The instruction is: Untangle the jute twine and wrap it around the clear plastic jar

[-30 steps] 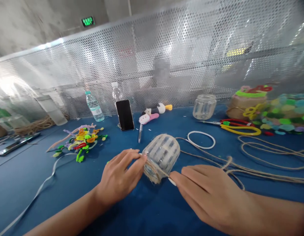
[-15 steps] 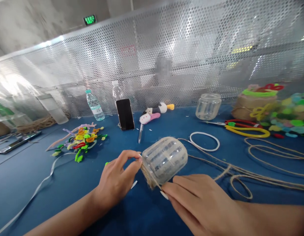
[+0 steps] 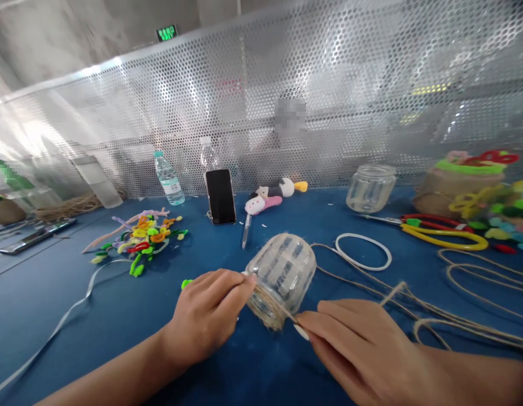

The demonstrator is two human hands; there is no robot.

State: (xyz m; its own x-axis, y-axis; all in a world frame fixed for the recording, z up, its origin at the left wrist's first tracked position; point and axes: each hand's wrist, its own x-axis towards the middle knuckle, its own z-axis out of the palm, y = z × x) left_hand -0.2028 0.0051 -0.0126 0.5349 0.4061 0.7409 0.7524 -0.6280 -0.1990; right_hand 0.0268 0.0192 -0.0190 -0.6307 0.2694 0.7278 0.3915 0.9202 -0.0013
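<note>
A clear glass jar (image 3: 286, 262) lies tilted on its side, its mouth end toward me and twine wound around that end. My left hand (image 3: 210, 316) is closed, thumb and fingers pressed on the jar at its neck, where the twine passes. Between the thumb and fingers of my right hand (image 3: 358, 338) is a taut strand of twine (image 3: 282, 309) that runs across the neck. Pale strips run along the jar's wall. Loose twine (image 3: 350, 279) trails from behind the jar to the right.
A white ring (image 3: 383, 248) and yellow-and-red-handled scissors (image 3: 443, 237) lie to the right, below a second glass jar (image 3: 371, 189). Behind stand a phone (image 3: 221, 196) and a water bottle (image 3: 170, 180). Colourful pipe-cleaner pieces (image 3: 143, 234) are heaped at left; a pen (image 3: 246, 230) lies mid-table.
The jar has turned so its twine-wound neck faces me more. My right hand has moved slightly right, drawing the strand across the neck. My left hand's fingers have closed further over the neck.
</note>
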